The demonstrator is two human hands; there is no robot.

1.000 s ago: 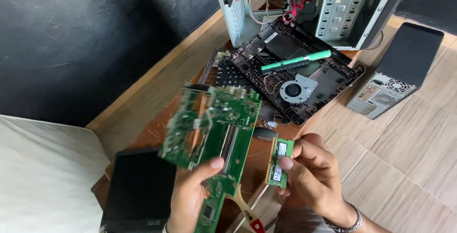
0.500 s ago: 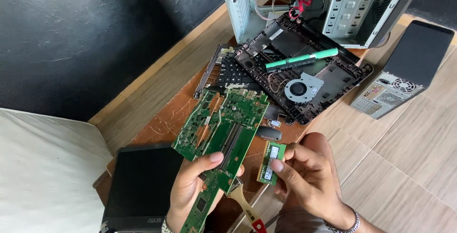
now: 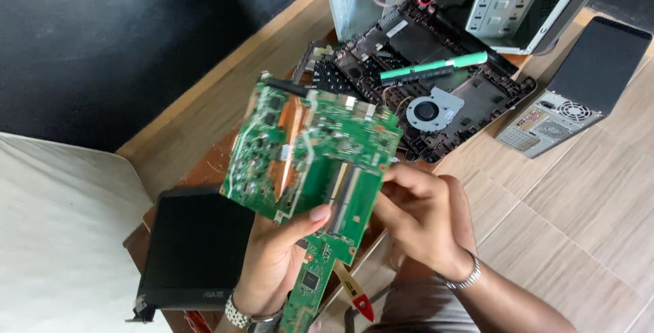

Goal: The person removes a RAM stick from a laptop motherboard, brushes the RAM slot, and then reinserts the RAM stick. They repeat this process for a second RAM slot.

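Hands hold a green board [image 3: 310, 156] up in front of the camera, above a wooden table [image 3: 204, 112]. The left hand [image 3: 276, 261] grips the board from below, thumb pressed on its face near the slot, fingers behind it. The right hand [image 3: 422, 220] touches the board's right edge with fingertips bunched together; whether they pinch anything I cannot tell. Beyond the board an opened laptop base [image 3: 436, 98] lies on the table, its round fan [image 3: 432, 109] exposed and a green pen [image 3: 432, 69] lying across it. A dark laptop lid [image 3: 194, 251] lies lower left. A grey power supply [image 3: 579, 88] sits right, on the tiled floor.
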